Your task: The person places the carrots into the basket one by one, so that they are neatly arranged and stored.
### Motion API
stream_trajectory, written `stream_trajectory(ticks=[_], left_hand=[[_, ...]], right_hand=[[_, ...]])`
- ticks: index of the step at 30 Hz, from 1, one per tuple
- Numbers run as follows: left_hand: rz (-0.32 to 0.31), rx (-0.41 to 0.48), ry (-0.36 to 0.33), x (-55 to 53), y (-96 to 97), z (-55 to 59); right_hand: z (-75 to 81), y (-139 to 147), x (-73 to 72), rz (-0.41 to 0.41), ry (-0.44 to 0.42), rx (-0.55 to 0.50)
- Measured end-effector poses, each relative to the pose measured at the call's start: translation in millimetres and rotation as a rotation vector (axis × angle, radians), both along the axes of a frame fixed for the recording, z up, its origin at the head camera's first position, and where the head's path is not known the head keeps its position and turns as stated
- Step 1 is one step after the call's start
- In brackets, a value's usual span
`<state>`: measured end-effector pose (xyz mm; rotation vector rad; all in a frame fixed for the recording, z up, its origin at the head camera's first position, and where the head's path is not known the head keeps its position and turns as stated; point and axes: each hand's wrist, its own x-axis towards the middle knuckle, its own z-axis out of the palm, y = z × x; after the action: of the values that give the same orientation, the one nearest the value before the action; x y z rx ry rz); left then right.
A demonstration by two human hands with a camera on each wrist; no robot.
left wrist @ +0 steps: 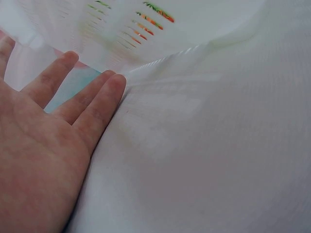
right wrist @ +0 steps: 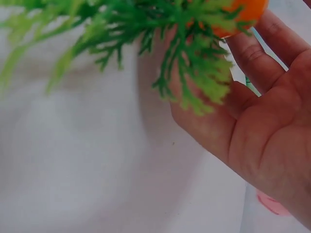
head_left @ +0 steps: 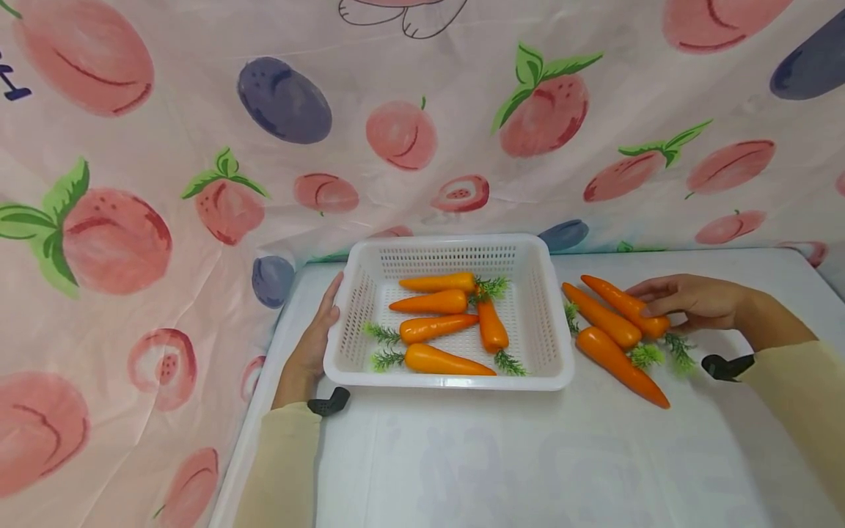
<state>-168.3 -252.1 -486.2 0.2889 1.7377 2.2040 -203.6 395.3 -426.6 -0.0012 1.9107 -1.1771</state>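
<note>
A white plastic basket (head_left: 449,383) holds several orange toy carrots (head_left: 449,359) with green leafy tops. My left hand (head_left: 313,345) rests along the basket's left wall; in the left wrist view its fingers (left wrist: 104,99) are extended against the outside. To the right of the basket lie three more carrots, close together. My right hand (head_left: 703,301) grips the farthest carrot (head_left: 620,297) near its thick, leafy end, with thumb and fingers about it. Green leaves (right wrist: 184,53) hang in front of that hand in the right wrist view and partly hide the grip.
The other two loose carrots, a middle one (head_left: 604,319) and a nearer one (head_left: 620,367), lie alongside the gripped one. A white cloth (head_left: 495,455) covers the table. Behind and to the left hangs a fruit-print curtain (head_left: 370,66).
</note>
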Motion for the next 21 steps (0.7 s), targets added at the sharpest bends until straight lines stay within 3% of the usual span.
stream_trajectory(ticks=[12, 21], left_hand=[[0.009, -0.027, -0.002, 0.8, 0.4, 1.3], [0.012, -0.051, -0.004, 1.6, -0.1, 2.1]], right_hand=[[14.5, 0.9, -2.5, 0.013, 0.028, 0.006], [33.9, -5.8, -3.9, 0.031, 0.062, 0.021]])
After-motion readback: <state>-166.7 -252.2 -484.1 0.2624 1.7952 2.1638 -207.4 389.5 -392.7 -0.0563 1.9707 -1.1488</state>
